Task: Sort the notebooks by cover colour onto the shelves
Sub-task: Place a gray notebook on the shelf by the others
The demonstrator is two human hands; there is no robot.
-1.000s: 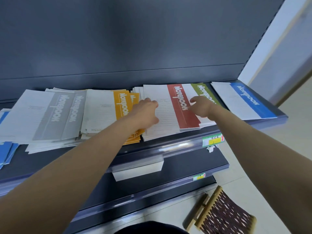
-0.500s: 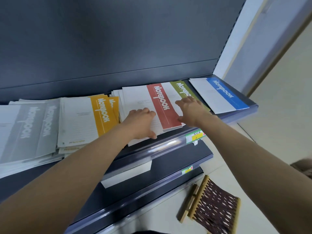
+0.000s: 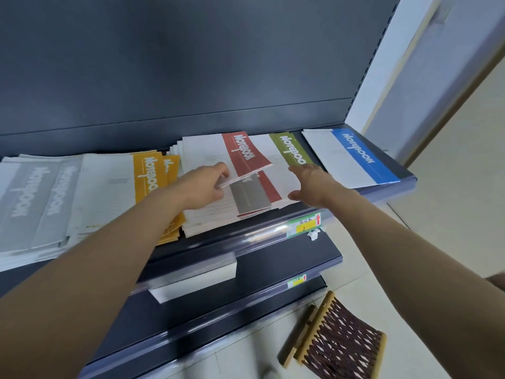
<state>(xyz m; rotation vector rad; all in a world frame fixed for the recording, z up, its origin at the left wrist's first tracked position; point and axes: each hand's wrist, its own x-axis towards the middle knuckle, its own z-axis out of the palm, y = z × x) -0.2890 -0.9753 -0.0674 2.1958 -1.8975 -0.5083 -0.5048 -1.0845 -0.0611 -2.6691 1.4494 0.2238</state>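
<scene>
Piles of notebooks lie along the dark shelf (image 3: 273, 236). My left hand (image 3: 203, 187) grips the near edge of the top red notebook (image 3: 246, 157) and holds it lifted off its stack. Under it shows a grey notebook (image 3: 250, 198), with another red one (image 3: 270, 187) beneath. My right hand (image 3: 308, 184) hovers with fingers spread at the right side of that stack, holding nothing. A green notebook (image 3: 293, 150) lies partly under the stack's right side. Further right sits a blue notebook (image 3: 355, 157). To the left lie orange notebooks (image 3: 146, 176) and grey notebooks (image 3: 41, 192).
A price tag (image 3: 304, 224) hangs on the shelf's front rail. Lower shelves (image 3: 273, 269) jut out below, one carrying a white label holder (image 3: 194, 280). A woven wooden-framed stool (image 3: 338, 343) stands on the tiled floor at the lower right. A wall stands right of the shelving.
My left hand has lifted the front edge of the top red notebook, uncovering a grey one beneath. My right hand came off the stack and spread its fingers. The view swung left.
</scene>
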